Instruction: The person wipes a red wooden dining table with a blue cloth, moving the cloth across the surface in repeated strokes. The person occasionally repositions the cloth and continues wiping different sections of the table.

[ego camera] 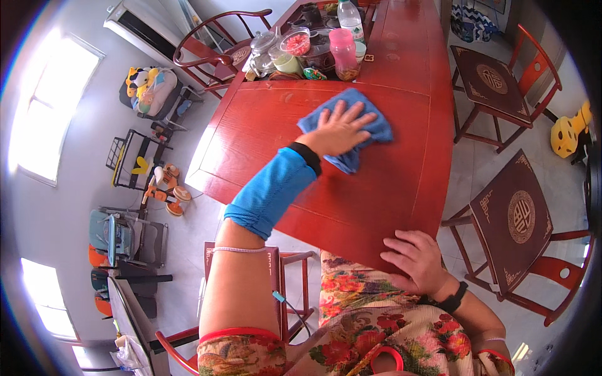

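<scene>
My left hand [341,127], on an arm with a bright blue sleeve, lies palm down with spread fingers on a blue cloth [378,129]. It holds the cloth pressed to the red wooden tabletop [263,127]. My right hand [416,263], with a dark band at the wrist, rests with its fingers apart on the near right edge of the table and holds nothing. Beyond the cloth stand a pink bottle [343,54], a clear plastic bottle with a green cap [351,21], a tub of red pieces [297,42] and a glass teapot [263,47].
Wooden chairs with dark seat pads [517,221] [494,80] stand along the right side. Another armchair [240,54] is at the far left of the table, and one chair [277,282] is beside my left arm. A child's orange tricycle [167,190] stands by the left wall.
</scene>
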`<state>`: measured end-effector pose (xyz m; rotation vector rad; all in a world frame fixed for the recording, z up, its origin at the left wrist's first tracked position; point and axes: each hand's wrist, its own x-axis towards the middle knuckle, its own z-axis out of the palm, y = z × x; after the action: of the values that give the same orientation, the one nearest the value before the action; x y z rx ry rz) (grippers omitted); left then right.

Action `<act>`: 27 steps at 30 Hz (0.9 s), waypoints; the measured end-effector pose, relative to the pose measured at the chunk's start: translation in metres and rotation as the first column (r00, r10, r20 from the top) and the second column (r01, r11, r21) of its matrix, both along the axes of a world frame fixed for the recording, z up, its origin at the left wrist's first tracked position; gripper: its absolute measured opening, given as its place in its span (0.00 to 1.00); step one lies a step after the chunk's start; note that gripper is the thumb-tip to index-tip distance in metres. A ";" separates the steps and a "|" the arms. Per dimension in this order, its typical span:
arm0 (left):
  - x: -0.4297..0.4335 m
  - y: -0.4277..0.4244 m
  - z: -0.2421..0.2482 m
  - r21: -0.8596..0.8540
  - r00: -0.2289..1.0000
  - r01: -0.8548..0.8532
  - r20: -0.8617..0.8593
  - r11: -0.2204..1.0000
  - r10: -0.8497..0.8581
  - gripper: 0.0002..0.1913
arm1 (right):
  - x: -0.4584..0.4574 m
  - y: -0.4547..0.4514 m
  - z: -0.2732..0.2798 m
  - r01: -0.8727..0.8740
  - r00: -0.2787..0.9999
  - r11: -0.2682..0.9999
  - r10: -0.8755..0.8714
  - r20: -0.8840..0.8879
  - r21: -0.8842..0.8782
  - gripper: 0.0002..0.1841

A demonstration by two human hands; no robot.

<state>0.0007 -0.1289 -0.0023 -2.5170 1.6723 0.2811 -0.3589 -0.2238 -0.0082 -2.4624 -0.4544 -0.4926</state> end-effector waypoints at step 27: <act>0.012 0.349 -0.034 0.141 0.806 -0.576 0.264 0.805 0.530 0.18 | -0.001 0.003 -0.005 0.033 0.999 0.999 -0.033 0.013 -0.018 0.20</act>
<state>0.0125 0.2206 -0.0361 -2.6899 0.7419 0.2102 -0.3597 -0.2210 -0.0129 -2.4893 -0.4257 -0.5201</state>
